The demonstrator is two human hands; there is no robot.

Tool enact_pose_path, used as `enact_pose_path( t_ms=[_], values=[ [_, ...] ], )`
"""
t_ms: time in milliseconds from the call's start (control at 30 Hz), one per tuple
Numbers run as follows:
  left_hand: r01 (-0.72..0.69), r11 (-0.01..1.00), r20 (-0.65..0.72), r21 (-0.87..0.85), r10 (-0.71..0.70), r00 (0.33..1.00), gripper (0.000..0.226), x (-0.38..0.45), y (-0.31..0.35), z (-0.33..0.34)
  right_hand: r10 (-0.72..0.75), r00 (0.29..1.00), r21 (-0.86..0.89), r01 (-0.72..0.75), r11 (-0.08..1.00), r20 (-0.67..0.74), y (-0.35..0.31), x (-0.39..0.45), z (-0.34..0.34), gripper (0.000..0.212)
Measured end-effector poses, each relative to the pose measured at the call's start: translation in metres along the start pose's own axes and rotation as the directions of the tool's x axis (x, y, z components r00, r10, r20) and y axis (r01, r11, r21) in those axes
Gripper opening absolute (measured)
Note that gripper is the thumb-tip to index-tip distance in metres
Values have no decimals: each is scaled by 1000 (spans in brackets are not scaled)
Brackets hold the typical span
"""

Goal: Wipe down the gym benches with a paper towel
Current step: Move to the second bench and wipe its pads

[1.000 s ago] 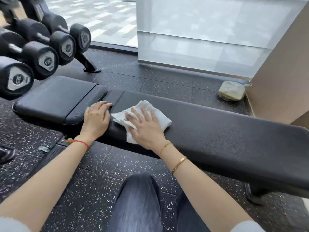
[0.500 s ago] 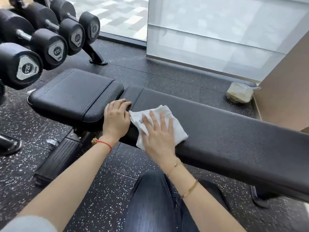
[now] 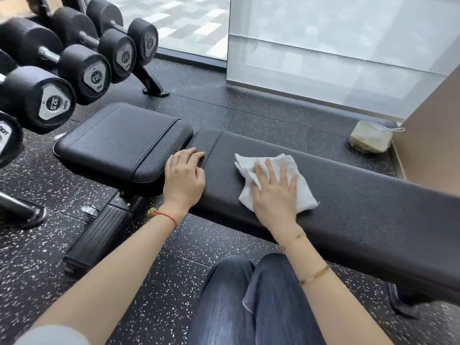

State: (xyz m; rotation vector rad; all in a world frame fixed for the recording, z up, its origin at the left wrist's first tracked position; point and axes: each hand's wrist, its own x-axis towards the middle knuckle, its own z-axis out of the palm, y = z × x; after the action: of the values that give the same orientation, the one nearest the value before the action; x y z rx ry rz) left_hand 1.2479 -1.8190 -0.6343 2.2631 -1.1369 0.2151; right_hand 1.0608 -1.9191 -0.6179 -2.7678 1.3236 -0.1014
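Observation:
A black padded gym bench (image 3: 361, 202) runs from left to right in front of me, with a shorter seat pad (image 3: 119, 143) at its left end. A crumpled white paper towel (image 3: 302, 192) lies on the long pad. My right hand (image 3: 275, 197) presses flat on the towel with fingers spread. My left hand (image 3: 184, 178) rests on the bench at the gap between the two pads, its fingers bent over the long pad's end.
A rack of black dumbbells (image 3: 82, 68) stands at the upper left, close to the seat pad. A pale bundle in a plastic bag (image 3: 371, 136) lies on the speckled floor by a tan wall (image 3: 433, 135). My knees in jeans (image 3: 251, 300) are below the bench.
My right hand has slid the paper towel to the right along the long pad, away from my left hand. My left hand keeps its place at the gap.

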Motion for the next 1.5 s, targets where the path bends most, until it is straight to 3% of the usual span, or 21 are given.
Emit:
enact_pose_path(
  t_ms=[133,267,400,500,633,733,800,933,1033,1267,1400,1500],
  values=[
    [0,1000,-12,19,0,1000,41,2,-1,0,-177,983,18,176,984,51,-36,41,-5,55],
    [-17,999,-10,29,17,1000,42,1,-2,0,-412,910,61,409,911,49,-1,19,1,54],
    [-6,999,20,52,5,1000,46,1,2,1,-300,950,76,293,953,89,48,57,-7,54],
    [8,998,19,62,-10,1000,46,2,4,1,-265,959,59,260,964,100,28,90,-13,55],
    [-14,996,57,90,9,998,48,2,-1,-5,-506,859,44,504,863,81,-12,71,-7,55],
    [-56,990,109,127,43,993,50,4,-2,-10,-647,759,48,645,762,77,-2,59,-4,54],
    [-54,984,144,172,30,989,49,5,0,-11,-646,758,88,640,764,93,7,75,-7,54],
    [-103,953,248,286,31,968,49,10,3,-13,-512,851,88,505,859,118,-9,120,-13,57],
    [-126,919,253,372,30,967,50,13,-2,-23,-523,844,103,513,852,123,-35,125,-5,61],
    [194,865,112,463,-274,955,57,-11,-62,-81,-785,610,96,779,619,111,-89,115,10,59],
    [306,831,105,466,-395,913,58,-24,-93,-99,-741,669,101,734,671,61,-137,149,8,57],
    [416,825,91,382,-482,872,59,-14,-110,-104,-762,643,187,742,644,73,-185,158,6,54]
  ],
)
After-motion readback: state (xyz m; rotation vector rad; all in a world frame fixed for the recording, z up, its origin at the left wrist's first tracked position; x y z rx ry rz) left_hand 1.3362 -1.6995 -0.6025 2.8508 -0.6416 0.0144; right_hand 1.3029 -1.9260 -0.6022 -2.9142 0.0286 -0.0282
